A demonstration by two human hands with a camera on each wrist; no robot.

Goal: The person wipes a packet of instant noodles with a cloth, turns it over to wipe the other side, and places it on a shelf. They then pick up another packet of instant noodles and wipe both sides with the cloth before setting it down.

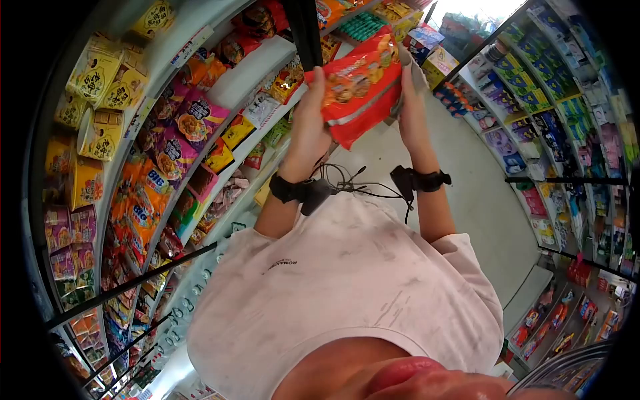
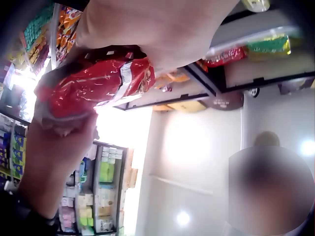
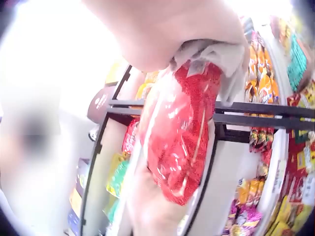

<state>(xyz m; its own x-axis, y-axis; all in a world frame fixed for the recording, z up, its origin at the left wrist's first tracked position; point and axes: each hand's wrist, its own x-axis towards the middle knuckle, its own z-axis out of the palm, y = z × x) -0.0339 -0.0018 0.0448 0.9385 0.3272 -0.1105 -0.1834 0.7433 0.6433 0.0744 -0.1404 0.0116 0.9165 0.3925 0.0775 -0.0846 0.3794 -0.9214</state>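
A red snack bag (image 1: 363,83) with round biscuits or snacks printed on its front is held up between both hands, tilted. My left hand (image 1: 310,123) grips its left edge, thumb toward the front. At its other edge, my right hand (image 1: 413,117) holds a grey-white cloth (image 1: 415,72) against the bag. The right wrist view shows this cloth (image 3: 229,61) bunched under the right hand (image 3: 172,29), pressed over one end of the shiny bag (image 3: 177,132). In the left wrist view the left hand (image 2: 157,29) covers part of the bag (image 2: 98,86).
Curved shelves of packaged snacks (image 1: 143,207) stand close on the left. A shelf of packaged goods (image 1: 533,87) lines the right side, with pale floor (image 1: 483,200) between. A dark post (image 1: 305,33) rises beside the left hand. Black cables (image 1: 353,180) hang between the wrist cameras.
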